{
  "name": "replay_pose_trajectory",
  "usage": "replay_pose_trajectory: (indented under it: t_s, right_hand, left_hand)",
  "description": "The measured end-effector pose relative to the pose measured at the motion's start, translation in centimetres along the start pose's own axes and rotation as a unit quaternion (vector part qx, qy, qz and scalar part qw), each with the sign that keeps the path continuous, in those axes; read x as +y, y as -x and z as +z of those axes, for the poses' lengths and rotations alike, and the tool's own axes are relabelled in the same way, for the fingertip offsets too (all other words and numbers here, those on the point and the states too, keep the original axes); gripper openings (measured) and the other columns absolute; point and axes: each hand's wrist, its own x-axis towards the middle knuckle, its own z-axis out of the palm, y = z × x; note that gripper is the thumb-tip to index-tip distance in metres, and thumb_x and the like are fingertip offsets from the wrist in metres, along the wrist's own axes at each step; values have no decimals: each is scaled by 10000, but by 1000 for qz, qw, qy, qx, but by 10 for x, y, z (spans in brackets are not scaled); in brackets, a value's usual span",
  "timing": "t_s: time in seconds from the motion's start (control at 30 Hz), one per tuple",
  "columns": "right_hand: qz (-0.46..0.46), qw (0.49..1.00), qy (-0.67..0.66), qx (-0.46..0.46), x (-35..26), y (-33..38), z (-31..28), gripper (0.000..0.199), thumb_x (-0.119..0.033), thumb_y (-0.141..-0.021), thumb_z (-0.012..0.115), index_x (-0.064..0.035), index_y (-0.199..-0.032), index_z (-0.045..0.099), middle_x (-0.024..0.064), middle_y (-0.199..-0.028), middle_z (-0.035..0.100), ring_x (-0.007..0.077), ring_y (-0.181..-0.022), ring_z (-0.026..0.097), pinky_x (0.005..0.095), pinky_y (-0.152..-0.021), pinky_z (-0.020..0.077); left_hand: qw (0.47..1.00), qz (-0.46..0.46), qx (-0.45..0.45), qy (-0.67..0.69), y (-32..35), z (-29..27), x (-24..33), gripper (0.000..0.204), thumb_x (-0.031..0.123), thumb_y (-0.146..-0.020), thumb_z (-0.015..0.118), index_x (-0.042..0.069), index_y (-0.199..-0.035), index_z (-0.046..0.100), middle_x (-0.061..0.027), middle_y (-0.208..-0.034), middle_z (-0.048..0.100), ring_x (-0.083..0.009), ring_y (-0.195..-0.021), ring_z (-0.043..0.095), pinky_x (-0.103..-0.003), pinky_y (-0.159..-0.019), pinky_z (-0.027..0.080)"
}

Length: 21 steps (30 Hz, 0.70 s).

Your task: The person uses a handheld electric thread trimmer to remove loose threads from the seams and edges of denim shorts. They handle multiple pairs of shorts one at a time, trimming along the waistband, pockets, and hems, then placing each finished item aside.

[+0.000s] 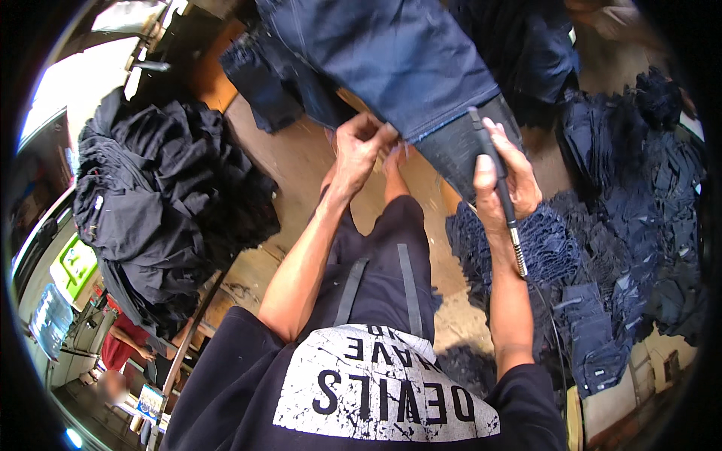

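Note:
A pair of dark blue jeans (406, 60) hangs in front of me, one leg end reaching down to my hands. My left hand (359, 146) pinches the frayed hem edge of that leg. My right hand (502, 184) holds a slim black pen-shaped power tool (498, 180), its tip up against the jeans' hem and a metal flexible shaft trailing down past my wrist. My own legs in dark shorts show below the hands.
A large heap of black garments (158, 203) lies on a rack at the left. Piles of dark blue jeans (617, 248) cover the floor at the right. A person in red (124, 342) sits at the lower left by a green box.

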Motion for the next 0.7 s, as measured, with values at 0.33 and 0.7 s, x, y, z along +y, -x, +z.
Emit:
replay_pose_trajectory:
  t_s: [0.33, 0.7]
  right_hand:
    - [74, 990, 78, 95, -40, -36, -5, 312, -179, -978, 841, -17, -1206, 705, 211, -1216, 766, 428, -1248, 714, 497, -1084, 553]
    - [178, 970, 66, 154, -18, -59, 43, 326, -130, -859, 876, -54, -1129, 711, 202, -995, 769, 361, -948, 783, 435, -864, 591]
  left_hand:
    - [951, 132, 224, -166, -19, -129, 160, 937, 348, -928, 894, 61, -1668, 396, -238, -1645, 501, -338, -1401, 594, -457, -1170, 508]
    - [842, 248, -19, -480, -130, -163, 195, 584, 540, -897, 843, 11, -1143, 812, -270, -1210, 679, -434, -1151, 672, -501, -1036, 551]
